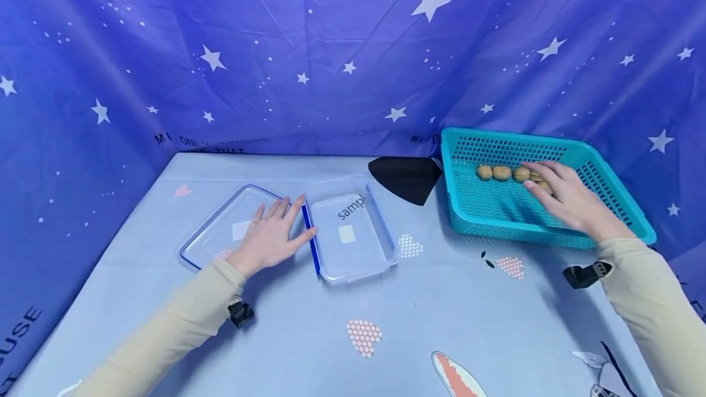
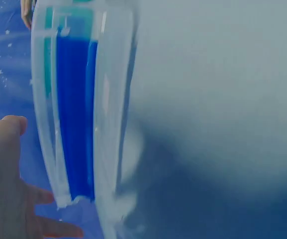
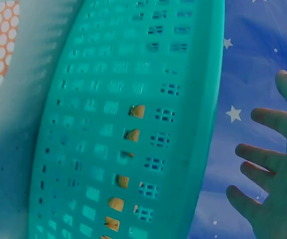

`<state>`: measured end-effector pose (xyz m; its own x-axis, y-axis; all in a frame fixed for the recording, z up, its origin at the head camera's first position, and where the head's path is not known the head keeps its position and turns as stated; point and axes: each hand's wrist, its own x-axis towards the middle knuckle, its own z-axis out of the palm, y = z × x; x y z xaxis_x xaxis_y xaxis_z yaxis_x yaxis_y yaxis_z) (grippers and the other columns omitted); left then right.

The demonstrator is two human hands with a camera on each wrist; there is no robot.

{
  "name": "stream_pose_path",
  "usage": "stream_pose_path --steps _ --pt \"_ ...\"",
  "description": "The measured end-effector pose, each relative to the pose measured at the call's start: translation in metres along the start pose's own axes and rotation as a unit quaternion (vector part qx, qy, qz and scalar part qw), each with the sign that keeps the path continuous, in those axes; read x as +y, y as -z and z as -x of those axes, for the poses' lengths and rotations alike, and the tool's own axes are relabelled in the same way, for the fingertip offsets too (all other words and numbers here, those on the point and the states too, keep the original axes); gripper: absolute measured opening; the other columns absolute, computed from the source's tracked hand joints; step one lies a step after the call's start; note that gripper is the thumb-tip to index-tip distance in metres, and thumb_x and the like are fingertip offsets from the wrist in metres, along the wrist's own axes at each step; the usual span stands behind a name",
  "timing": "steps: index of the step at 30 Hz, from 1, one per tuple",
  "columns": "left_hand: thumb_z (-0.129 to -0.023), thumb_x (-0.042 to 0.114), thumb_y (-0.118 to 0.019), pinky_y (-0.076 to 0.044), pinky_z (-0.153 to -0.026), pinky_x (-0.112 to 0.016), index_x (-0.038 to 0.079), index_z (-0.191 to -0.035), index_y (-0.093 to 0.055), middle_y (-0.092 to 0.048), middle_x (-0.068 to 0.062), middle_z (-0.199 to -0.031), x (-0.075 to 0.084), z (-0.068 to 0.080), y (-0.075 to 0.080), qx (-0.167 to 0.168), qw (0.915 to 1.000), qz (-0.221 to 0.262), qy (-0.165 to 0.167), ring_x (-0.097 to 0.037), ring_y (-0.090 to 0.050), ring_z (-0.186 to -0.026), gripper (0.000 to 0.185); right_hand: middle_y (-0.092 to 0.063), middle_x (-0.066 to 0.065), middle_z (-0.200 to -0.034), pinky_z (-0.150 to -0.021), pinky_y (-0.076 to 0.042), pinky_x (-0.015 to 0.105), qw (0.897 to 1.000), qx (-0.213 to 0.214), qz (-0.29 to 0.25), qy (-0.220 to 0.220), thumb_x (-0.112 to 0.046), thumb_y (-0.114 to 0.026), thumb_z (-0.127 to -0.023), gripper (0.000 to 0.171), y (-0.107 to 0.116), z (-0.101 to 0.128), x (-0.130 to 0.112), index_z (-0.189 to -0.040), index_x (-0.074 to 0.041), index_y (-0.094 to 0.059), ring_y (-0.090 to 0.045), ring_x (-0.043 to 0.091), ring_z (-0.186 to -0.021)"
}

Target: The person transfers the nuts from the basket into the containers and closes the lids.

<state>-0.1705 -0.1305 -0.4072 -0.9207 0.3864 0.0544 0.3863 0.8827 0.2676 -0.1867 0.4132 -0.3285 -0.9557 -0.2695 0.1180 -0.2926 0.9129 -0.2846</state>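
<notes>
Walnuts [image 1: 502,173] sit in a short row at the far side of the teal basket [image 1: 618,201], and the right hand [image 1: 568,198] reaches in over them, fingers extended and touching the nearest ones, nothing gripped as far as the head view shows. Over on the other side, the left hand [image 1: 273,234] lies flat and relaxed on the clear lid [image 1: 217,231], fingertips at the blue-edged rim of the clear container [image 1: 353,234] just beside it. That container, labelled with part of a word, holds nothing visible. By my reading, the lid is off, the box stands ready on the surface [image 1: 386,311], and every nut is in the basket.
</notes>
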Motion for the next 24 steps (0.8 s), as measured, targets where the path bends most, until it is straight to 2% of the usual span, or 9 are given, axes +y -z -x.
stream_pose_path --steps 4,8,14,19,24 --pt "-0.096 0.055 -0.046 -0.027 -0.108 -0.060 -0.001 -0.153 -0.013 -0.034 -0.030 -0.146 0.005 0.000 -0.009 -0.005 0.9979 0.063 -0.014 -0.044 -0.037 -0.131 0.087 -0.028 0.036 -0.142 -0.089 -0.025 0.075 1.000 -0.009 0.007 -0.026 -0.035 -0.036 -0.105 0.056 0.004 -0.006 0.004 -0.149 -0.001 -0.031 -0.024 0.056 -0.128" --pt "-0.098 0.047 -0.049 -0.031 -0.108 -0.054 -0.002 -0.153 -0.003 -0.026 -0.027 -0.151 0.005 -0.003 -0.018 -0.018 0.9897 0.142 -0.014 -0.045 -0.037 -0.131 0.087 -0.027 0.038 -0.143 -0.092 -0.021 0.077 0.999 -0.010 0.000 -0.038 -0.035 -0.034 -0.106 0.057 0.006 -0.010 0.012 -0.148 0.002 -0.031 -0.020 0.059 -0.129" --pt "-0.100 0.039 -0.049 -0.017 -0.115 -0.048 0.002 -0.154 0.000 -0.008 -0.017 -0.158 0.007 -0.014 -0.023 -0.029 0.9795 0.198 -0.023 -0.038 -0.019 -0.141 0.082 -0.029 0.040 -0.140 -0.091 -0.022 0.075 0.999 0.001 -0.007 -0.035 -0.031 -0.034 -0.106 0.054 0.007 -0.011 0.022 -0.146 0.006 -0.032 -0.023 0.060 -0.125" --pt "-0.102 0.037 -0.046 -0.015 -0.116 -0.045 0.005 -0.155 0.002 -0.005 -0.013 -0.159 0.009 -0.026 -0.025 -0.036 0.9739 0.221 -0.039 -0.032 -0.015 -0.143 0.078 -0.029 0.041 -0.140 -0.091 -0.022 0.075 0.999 0.002 -0.019 -0.033 -0.031 -0.033 -0.106 0.055 0.008 -0.014 0.023 -0.146 0.006 -0.031 -0.023 0.060 -0.126" --pt "-0.102 0.035 -0.044 -0.014 -0.116 -0.046 0.012 -0.156 0.004 -0.004 -0.011 -0.160 0.009 -0.035 -0.027 -0.038 0.9702 0.236 -0.038 -0.030 -0.013 -0.143 0.076 -0.028 0.039 -0.141 -0.094 -0.020 0.075 0.999 0.014 -0.020 -0.021 -0.032 -0.034 -0.106 0.055 0.014 -0.019 0.019 -0.147 0.005 -0.032 -0.021 0.059 -0.128"
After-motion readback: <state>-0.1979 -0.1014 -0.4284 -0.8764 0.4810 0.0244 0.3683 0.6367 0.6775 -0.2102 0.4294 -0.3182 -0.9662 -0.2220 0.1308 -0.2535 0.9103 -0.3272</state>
